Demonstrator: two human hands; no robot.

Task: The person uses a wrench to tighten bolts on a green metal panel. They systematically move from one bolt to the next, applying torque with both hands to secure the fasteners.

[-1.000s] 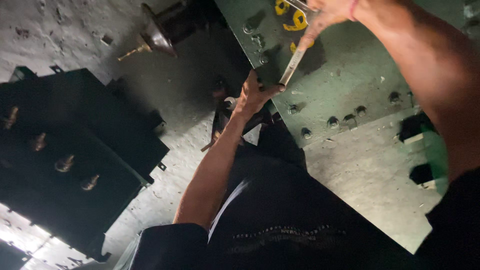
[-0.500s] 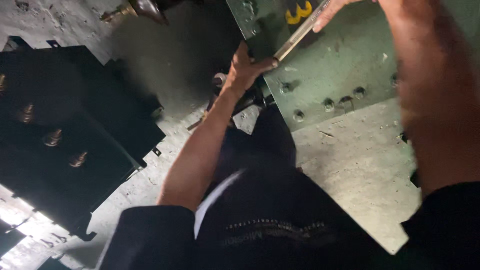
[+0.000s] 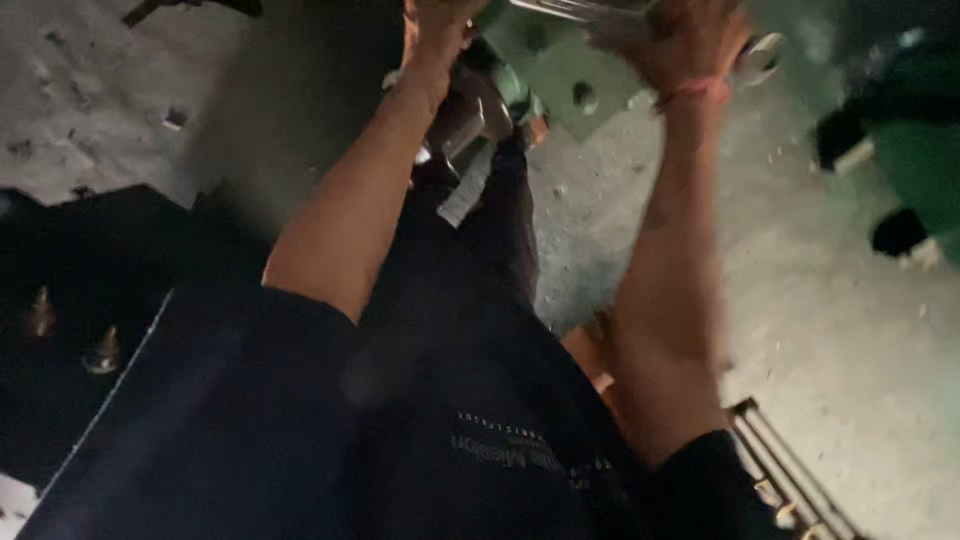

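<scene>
Both my arms reach up to the top edge of the view. My right hand (image 3: 685, 45), with a pink band at the wrist, is closed around a shiny metal tool (image 3: 760, 55) that lies almost level over a green metal plate (image 3: 560, 75) with bolt holes. My left hand (image 3: 435, 25) rests at the plate's left corner, next to a grey metal piece (image 3: 470, 125). Its fingers are cut off by the frame edge. My dark shirt and trousers fill the lower middle.
A black block with brass-coloured studs (image 3: 100, 350) lies at the left on the rough concrete floor (image 3: 830, 330). Green machine parts (image 3: 920, 150) stand at the right. Thin metal rods (image 3: 790, 460) lie at the bottom right.
The view has dropped, so the hands and the green plate now sit at the top edge. The tool in my right hand has gone from slanted to nearly level.
</scene>
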